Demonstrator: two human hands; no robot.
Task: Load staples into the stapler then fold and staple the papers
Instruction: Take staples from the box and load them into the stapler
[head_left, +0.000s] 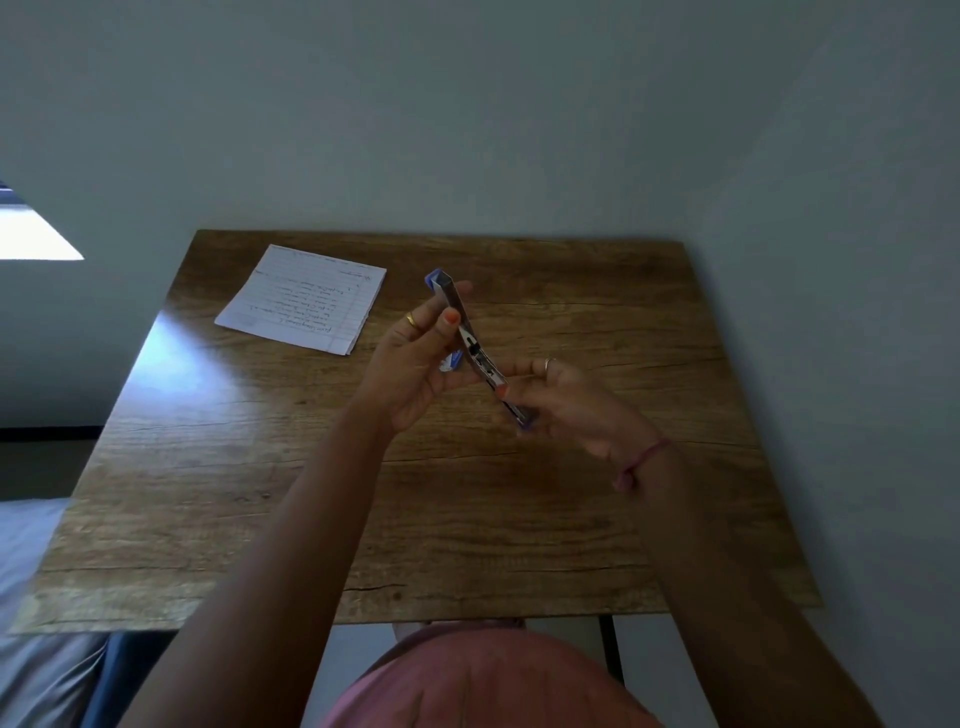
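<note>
A blue and silver stapler (475, 353) is swung fully open and held in the air above the middle of the wooden table (291, 499). My left hand (415, 364) pinches its far half between thumb and fingers. My right hand (566, 402) grips the near end, thumb on the metal channel. A small blue and white box (453, 360), probably staples, lies on the table behind the stapler, partly hidden by my left hand. A stack of lined papers (304, 299) with handwriting lies flat at the table's far left.
The table stands against a pale wall (519, 130) at the back and right. A bright window patch (31, 234) shows at far left. Light fabric (36, 571) lies left of the table. My pink-clothed lap (483, 686) is at the near edge.
</note>
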